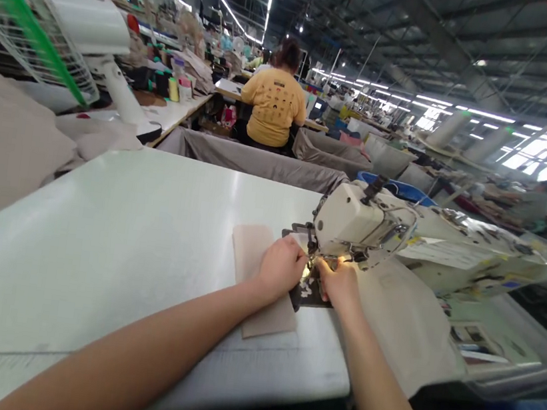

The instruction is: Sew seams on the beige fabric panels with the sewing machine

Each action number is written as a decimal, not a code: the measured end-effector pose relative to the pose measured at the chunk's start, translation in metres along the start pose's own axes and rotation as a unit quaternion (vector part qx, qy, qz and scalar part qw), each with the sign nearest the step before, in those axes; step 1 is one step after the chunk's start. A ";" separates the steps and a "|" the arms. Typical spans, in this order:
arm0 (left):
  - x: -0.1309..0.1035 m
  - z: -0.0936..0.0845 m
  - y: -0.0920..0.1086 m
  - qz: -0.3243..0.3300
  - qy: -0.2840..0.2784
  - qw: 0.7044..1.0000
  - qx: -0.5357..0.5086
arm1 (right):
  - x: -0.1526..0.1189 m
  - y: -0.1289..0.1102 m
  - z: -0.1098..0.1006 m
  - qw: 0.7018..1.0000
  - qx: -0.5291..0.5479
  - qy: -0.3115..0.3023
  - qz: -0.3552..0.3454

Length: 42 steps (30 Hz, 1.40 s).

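Observation:
My left hand [284,265] is closed, its thumb and fingertips drawn together at the left of the needle area of a white sewing machine [347,218]. What those fingertips pinch is too small to make out. Right of the lit needle, my right hand [342,287] has its fingers bent inward under the machine head; whatever they hold is hidden. A folded beige cloth piece [268,322] lies flat on the table beneath my left hand and wrist. Small white scraps lie on the dark needle plate [310,297]. More beige cloth [402,316] spreads right of my right hand.
The pale green worktable [149,229] has ruler marks near its front edge. A beige cloth pile [6,149] and a white fan [83,18] stand at the left. Beyond the table are a grey fabric bin [259,163] and a seated person in a yellow shirt [273,107].

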State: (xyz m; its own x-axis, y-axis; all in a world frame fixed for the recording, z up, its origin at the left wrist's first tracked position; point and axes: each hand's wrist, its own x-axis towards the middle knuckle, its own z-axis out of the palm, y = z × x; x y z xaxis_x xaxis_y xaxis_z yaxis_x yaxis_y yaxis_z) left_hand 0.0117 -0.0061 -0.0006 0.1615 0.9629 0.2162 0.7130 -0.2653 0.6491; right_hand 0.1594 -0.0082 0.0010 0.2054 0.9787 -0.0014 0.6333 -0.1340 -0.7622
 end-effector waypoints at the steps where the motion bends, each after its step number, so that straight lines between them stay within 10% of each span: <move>1: 0.000 0.000 0.000 -0.001 -0.002 1.000 -0.001 | -0.001 0.000 0.000 1.000 -0.005 0.001 0.000; 42: -0.003 0.005 0.002 -0.002 0.002 0.999 0.034 | 0.000 0.013 -0.005 0.996 0.023 -0.025 0.079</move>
State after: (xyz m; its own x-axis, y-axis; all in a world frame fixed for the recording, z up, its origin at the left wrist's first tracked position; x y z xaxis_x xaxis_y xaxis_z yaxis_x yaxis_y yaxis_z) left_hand 0.0165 -0.0098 -0.0037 0.1558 0.9640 0.2155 0.7583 -0.2565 0.5993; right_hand 0.1712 -0.0111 -0.0059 0.2628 0.9523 -0.1551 0.5603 -0.2815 -0.7790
